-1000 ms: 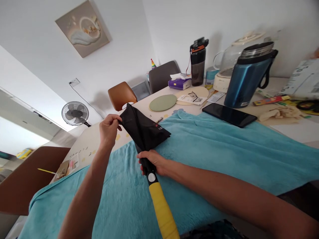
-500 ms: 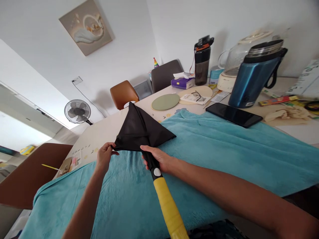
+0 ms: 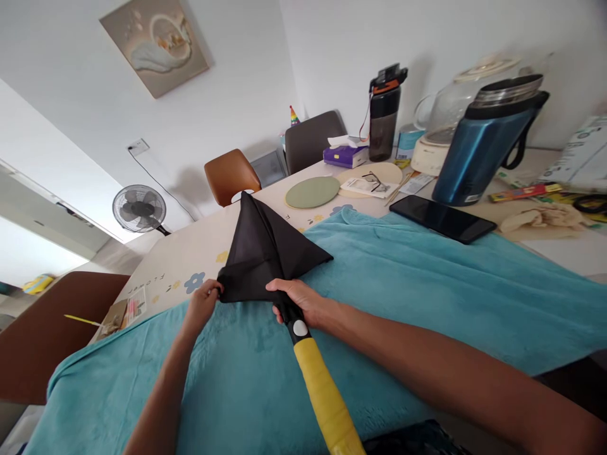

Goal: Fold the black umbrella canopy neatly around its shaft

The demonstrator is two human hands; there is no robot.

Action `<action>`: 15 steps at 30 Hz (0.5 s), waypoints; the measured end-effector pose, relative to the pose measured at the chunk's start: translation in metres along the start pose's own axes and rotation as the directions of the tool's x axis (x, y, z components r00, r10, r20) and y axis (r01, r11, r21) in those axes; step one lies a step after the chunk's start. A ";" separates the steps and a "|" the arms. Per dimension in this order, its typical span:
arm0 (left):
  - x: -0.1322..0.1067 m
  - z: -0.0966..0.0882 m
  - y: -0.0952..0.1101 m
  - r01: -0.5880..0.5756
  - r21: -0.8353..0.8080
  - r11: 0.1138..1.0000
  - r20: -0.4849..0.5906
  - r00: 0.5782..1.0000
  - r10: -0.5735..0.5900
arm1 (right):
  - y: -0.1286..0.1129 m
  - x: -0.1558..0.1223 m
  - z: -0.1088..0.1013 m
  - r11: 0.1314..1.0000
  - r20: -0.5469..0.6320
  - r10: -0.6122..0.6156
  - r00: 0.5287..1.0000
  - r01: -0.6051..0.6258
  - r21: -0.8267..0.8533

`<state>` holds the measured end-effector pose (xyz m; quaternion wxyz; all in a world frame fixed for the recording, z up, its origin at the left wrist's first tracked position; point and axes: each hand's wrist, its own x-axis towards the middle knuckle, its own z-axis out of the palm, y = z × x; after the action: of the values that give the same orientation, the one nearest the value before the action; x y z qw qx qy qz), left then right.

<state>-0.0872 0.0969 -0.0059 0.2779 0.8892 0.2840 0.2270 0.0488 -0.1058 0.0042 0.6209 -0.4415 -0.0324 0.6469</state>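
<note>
In the head view, clock hours read from the middle of the canopy, with twelve at the far side. The black umbrella (image 3: 260, 272) slanted across the near middle of the table (image 3: 190, 234), its yellow handle (image 3: 327, 395) running to five o'clock and out of the frame. The right hand (image 3: 298, 300) was wrapped around it just above the white button (image 3: 300, 328). The left hand (image 3: 202, 306) pinched the canopy's corner at eight.

The canopy's eleven o'clock tip passed the far edge of the teal blanket (image 3: 427, 284) and lined up with the table's far edge; its height above the surface could not be told. The three o'clock tip overlapped blanket, and a broad stretch of it gave room toward three and four. Tighter limits stood at the phone (image 3: 443, 218), between two and three, and the green mat (image 3: 313, 192), between one and two.
</note>
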 end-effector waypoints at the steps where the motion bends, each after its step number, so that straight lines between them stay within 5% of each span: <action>1: -0.001 0.004 -0.004 -0.065 0.105 0.992 0.074 0.996 0.057 | 0.000 -0.001 0.001 1.000 -0.014 0.001 1.000 -0.001 0.001; 5: 0.002 -0.001 -0.002 -0.174 0.306 0.936 0.270 0.959 0.089 | -0.001 -0.003 0.003 1.000 -0.050 -0.007 0.999 0.006 -0.019; 8: 0.016 -0.023 0.014 0.000 0.420 0.908 0.044 0.999 -0.021 | 0.000 -0.003 0.004 0.998 -0.067 -0.028 0.997 0.024 -0.063; 11: 0.039 -0.032 0.036 0.123 0.347 0.930 -0.307 0.952 -0.011 | 0.003 -0.001 0.004 0.996 -0.086 -0.034 0.996 0.026 -0.088; 13: 0.059 -0.019 0.049 0.030 0.221 0.975 -0.331 0.943 0.046 | 0.004 0.000 0.004 0.994 -0.094 -0.028 0.995 0.019 -0.103; 15: 0.078 0.007 0.058 -0.080 0.099 0.992 -0.229 0.968 0.100 | 0.004 0.000 0.004 0.993 -0.093 -0.026 0.995 0.015 -0.116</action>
<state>-0.0036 0.1041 0.0444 0.1922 0.8798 0.2838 0.3294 0.0435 -0.1045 0.0043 0.6018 -0.5062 -0.0451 0.6161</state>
